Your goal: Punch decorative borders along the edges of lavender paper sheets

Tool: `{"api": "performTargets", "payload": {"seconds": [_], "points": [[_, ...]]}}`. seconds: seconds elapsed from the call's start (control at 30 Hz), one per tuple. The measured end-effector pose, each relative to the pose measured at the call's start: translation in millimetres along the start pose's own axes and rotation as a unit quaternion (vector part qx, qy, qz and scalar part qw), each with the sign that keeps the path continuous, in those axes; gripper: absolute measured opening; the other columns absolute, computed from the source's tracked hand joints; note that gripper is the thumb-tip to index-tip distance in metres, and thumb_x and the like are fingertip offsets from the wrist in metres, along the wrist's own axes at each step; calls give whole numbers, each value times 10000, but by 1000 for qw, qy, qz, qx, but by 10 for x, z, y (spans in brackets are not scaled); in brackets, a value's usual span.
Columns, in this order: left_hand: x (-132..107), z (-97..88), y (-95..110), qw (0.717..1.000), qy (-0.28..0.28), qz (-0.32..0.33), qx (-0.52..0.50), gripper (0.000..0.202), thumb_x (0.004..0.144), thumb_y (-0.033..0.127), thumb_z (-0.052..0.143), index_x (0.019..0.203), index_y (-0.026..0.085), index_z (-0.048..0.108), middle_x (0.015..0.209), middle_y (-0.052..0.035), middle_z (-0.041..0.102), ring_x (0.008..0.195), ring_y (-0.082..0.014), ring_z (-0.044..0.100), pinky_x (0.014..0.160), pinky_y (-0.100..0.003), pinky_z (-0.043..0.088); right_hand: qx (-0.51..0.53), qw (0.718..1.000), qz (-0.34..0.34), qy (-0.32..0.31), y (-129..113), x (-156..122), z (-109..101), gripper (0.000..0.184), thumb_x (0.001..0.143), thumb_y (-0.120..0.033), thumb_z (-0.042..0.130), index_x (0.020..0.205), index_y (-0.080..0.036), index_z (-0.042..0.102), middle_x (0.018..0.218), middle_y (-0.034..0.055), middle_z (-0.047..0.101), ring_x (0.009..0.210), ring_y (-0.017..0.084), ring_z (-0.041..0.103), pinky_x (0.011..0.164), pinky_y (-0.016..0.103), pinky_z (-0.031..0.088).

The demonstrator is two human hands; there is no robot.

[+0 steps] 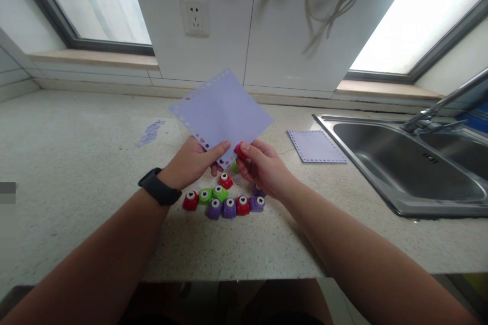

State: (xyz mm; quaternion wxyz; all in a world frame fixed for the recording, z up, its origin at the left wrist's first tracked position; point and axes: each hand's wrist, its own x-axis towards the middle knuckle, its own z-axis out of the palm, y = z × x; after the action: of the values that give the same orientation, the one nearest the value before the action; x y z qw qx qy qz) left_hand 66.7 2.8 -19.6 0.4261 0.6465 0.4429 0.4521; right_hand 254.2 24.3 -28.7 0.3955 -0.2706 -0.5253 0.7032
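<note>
A sheet of purple paper [229, 109] is held up at a tilt above the counter, with small shapes punched along its left edges. My left hand [202, 160] pinches its lower left side, thumb on top. In my right hand [261, 160] is a red craft punch [240, 150], gripped at the paper's lower right edge near the bottom corner. Below the hands stand several small punches in red [243, 205], green [205, 196] and purple [229, 207], with white buttons bearing shapes. A green one and a purple one are partly hidden by the hands.
Purple paper sheets [316, 146] with punched edges lie on the right, beside a steel sink [396, 162] with a faucet [430, 111]. Paper scraps [150, 133] are scattered on the speckled counter [87, 172] at left. A wall socket [195, 19] is behind.
</note>
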Motion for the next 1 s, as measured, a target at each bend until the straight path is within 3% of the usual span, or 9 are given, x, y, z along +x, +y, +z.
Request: {"api": "performTargets", "payload": {"seconds": [1.0], "points": [[3,8,3,1000,7,6,-5,320,929,428,633,753,161,645,605,9,641,447,-104,546,449,-223,466,7,1000,2,10,1,1,15,329,863,-490,689,797,-211,525,609,-38,568,467,82,464,427,216,321]]}}
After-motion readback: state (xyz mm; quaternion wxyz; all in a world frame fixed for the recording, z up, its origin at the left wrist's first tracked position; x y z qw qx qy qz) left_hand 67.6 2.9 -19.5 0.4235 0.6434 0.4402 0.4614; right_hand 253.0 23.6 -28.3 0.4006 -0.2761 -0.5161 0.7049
